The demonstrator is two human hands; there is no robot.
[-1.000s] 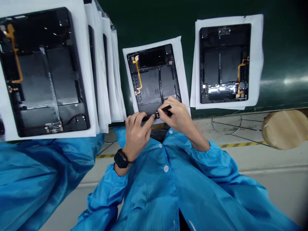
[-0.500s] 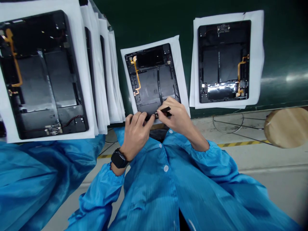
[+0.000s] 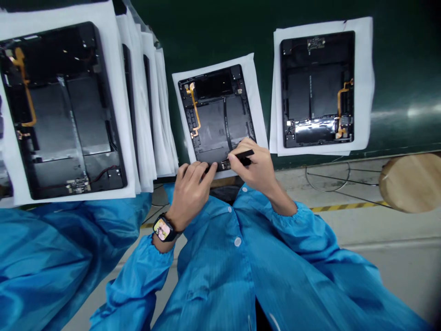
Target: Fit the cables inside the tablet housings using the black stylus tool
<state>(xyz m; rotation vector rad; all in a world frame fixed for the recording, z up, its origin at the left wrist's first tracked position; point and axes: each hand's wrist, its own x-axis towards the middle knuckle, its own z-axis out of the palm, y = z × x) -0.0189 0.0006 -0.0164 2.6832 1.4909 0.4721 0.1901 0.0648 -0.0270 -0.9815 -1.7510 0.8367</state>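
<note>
An opened black tablet housing (image 3: 210, 119) lies on a white foam sheet (image 3: 257, 105) in front of me. An orange flex cable (image 3: 196, 110) runs down its left side and a black ribbon cable (image 3: 227, 124) down its middle. At the near edge sits a small circuit board (image 3: 225, 164). My left hand (image 3: 191, 186) rests bent fingers on the near left edge of the housing, thumb tip just left of the board. My right hand (image 3: 253, 163) pinches a slim black tool (image 3: 245, 155) at the board's right end; its tip is hidden by the fingers.
A stack of similar tablet housings (image 3: 69, 119) between white sheets stands at the left, close to my left hand. Another housing (image 3: 317, 92) lies on white sheets at the right of the green table (image 3: 406, 69). A round wooden stool (image 3: 411, 183) stands beyond the table edge.
My left hand has drawn slightly left, and its thumb has come away from the circuit board. My right hand has shifted a little right with the black tool. More of the board shows.
</note>
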